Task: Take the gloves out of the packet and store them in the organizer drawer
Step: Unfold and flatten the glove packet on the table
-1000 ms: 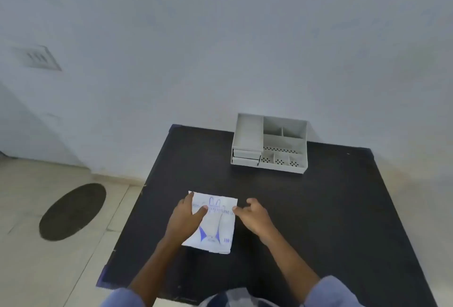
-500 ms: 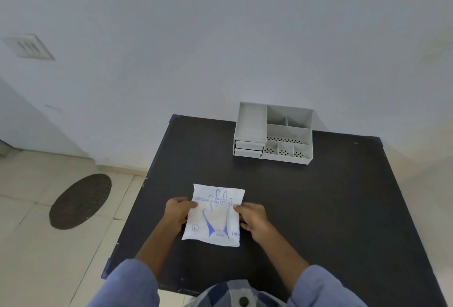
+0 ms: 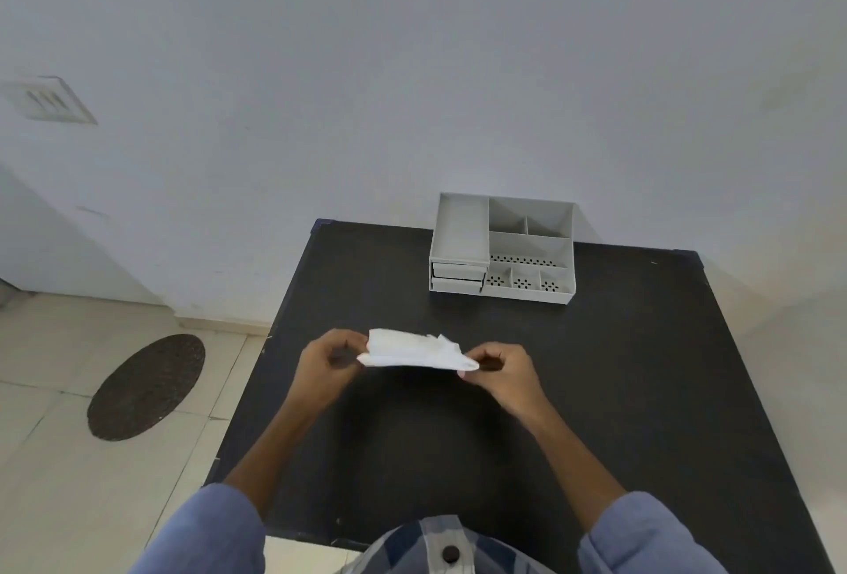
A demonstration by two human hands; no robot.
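The white glove packet (image 3: 415, 350) is held up off the black table (image 3: 596, 367), tilted so I see it nearly edge-on. My left hand (image 3: 327, 365) pinches its left end and my right hand (image 3: 502, 374) pinches its right end. The gloves inside are hidden. At the far side of the table stands the grey organizer (image 3: 502, 248), with open compartments on top and two drawers (image 3: 458, 278) stacked at its front left, both pushed in.
The organizer stands near a white wall (image 3: 412, 69). Left of the table is a tiled floor with a dark oval mat (image 3: 146, 385). A vent (image 3: 48, 99) sits on the wall at far left.
The packet lay flat on the table under both hands; now both hands have lifted it and tipped it up, gripping it by its two ends.
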